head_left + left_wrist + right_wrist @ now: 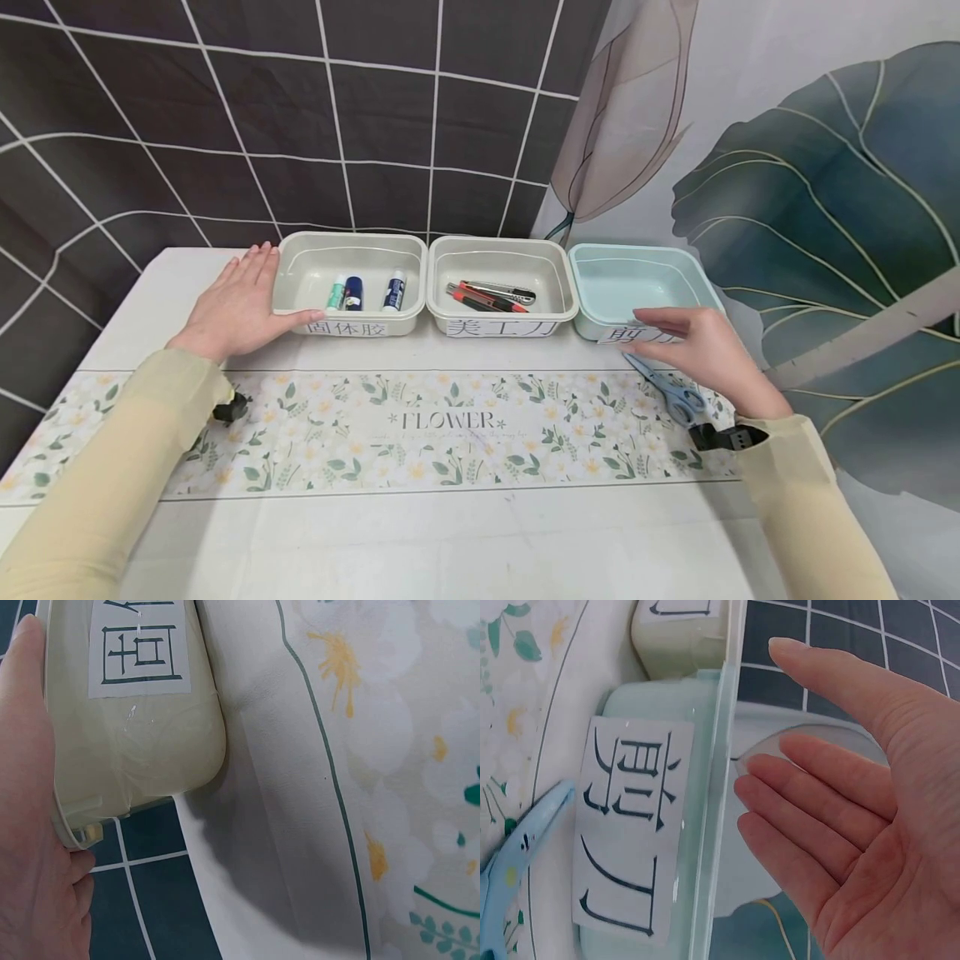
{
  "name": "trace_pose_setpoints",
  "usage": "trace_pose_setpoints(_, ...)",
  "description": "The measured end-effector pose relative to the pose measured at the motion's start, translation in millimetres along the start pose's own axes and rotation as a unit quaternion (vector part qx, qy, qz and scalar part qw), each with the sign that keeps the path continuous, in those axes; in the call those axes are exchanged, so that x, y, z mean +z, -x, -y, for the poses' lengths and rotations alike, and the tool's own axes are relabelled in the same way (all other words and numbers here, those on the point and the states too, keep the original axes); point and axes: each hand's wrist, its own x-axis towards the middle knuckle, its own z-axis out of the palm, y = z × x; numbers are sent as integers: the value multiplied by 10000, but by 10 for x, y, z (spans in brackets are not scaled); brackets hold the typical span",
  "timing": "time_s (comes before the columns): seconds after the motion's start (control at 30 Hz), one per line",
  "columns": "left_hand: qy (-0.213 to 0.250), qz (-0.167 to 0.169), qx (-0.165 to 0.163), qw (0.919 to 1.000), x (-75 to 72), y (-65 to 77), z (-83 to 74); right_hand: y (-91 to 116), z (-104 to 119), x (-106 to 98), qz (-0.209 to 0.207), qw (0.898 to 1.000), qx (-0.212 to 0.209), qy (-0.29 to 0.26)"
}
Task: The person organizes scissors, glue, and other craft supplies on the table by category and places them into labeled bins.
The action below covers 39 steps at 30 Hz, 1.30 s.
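Note:
My left hand (238, 304) lies against the left end of a cream bin (408, 321), its fingers straight and its thumb along the front rim. In the left wrist view, the hand (28, 787) is beside that bin's labelled side (142, 735). Two glue sticks (352, 293) stand close together in it, with another glue stick (395, 290) to their right. My right hand (701, 354) hovers at the front of a pale blue bin (637, 279), fingers loosely bent and palm empty in the right wrist view. Below it, light blue scissors (678, 400) lie on the table.
Between those bins stands a second cream bin (502, 250) with several utility knives (491, 296) inside. White labels with Chinese characters mark the bin fronts. A floral strip (450, 450) crosses the white tablecloth (420, 542). A dark gridded backdrop (285, 108) rises behind the bins.

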Motion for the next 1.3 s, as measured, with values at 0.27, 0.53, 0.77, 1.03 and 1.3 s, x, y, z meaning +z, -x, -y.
trace_pose_setpoints(0.27, -4, 3, 16, 10000, 8, 2, 8, 126, -74, -89, 74, 9997, 229, 42)
trace_pose_setpoints(0.53, 30, -6, 22, 10000, 7, 9, -7, 209, -229, -106, 186, 9988, 331, 296)
trace_pose_setpoints(0.77, 14, -25, 43, 10000, 4, 7, -6, 248, -356, -98, 307, 9979, 362, 444)
trace_pose_setpoints(1.03, 26, -22, 35, 10000, 2, 6, -10, 290, -513, -67, 541, 9956, 519, 561)
trace_pose_setpoints(1.3, -3, 10, 34, 10000, -8, 6, -12, 352, -643, -17, 814, 9904, 809, 769)
